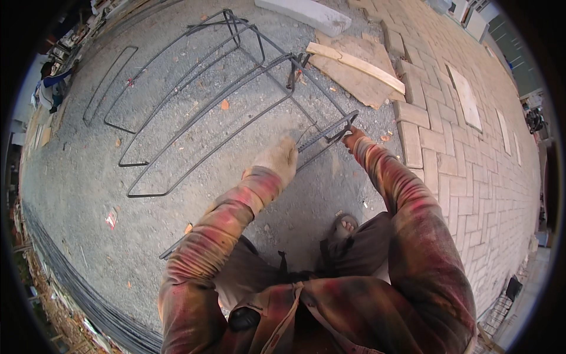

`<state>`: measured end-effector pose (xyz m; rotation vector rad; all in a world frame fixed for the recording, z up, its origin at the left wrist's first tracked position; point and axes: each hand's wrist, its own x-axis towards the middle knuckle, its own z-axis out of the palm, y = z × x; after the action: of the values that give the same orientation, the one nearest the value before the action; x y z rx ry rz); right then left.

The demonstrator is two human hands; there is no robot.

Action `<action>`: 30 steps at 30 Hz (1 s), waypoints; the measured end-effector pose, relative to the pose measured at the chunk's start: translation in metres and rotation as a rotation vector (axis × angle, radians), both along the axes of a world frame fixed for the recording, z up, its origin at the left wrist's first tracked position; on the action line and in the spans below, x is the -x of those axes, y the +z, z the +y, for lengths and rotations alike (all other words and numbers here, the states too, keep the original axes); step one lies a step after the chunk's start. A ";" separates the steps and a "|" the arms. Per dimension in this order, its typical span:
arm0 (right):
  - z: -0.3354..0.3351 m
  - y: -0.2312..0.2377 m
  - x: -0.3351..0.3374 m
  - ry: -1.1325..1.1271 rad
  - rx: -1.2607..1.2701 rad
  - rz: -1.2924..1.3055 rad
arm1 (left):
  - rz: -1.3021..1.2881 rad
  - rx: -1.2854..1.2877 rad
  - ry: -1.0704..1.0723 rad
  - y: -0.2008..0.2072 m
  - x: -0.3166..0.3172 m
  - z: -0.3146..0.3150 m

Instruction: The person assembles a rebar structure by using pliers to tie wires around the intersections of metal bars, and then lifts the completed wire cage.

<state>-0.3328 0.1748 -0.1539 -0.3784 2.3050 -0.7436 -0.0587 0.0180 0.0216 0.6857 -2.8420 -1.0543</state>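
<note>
My left hand (277, 158), in a pale work glove and smeared by motion, is closed around a steel reinforcing bar (315, 137). That bar runs slantwise under my left forearm, and its lower end shows beside my elbow. A thin wire sticks up just past the glove. My right hand (352, 140), bare, is closed on what looks like dark pincers (338, 135), at the bar's right end where it meets a corner of the bent steel frame. The frame (206, 154), made of long rectangular bar loops joined by straight bars, lies on the ground ahead of me.
A separate narrow loop (112, 79) lies at far left. Beyond the frame are a white block (306, 13), a board (354, 65) and a wooden strip (377, 78). Brick paving (466, 159) borders the right. A bundle of bars (76, 289) lies lower left; a person (50, 88) is at far left.
</note>
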 end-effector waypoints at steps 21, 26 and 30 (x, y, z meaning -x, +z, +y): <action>-0.026 -0.022 -0.033 0.221 -0.347 0.036 | -0.048 0.119 0.007 -0.009 -0.001 -0.011; -0.025 0.030 -0.049 0.029 -0.371 0.044 | -0.047 0.095 -0.020 -0.016 0.008 -0.001; -0.026 0.008 -0.039 -0.059 -0.316 0.190 | -0.043 0.044 -0.017 -0.013 0.010 0.009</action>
<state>-0.2940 0.1486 -0.1456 -0.2447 2.5705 -0.3727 -0.0690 0.0273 0.0081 0.6906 -2.9023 -0.9882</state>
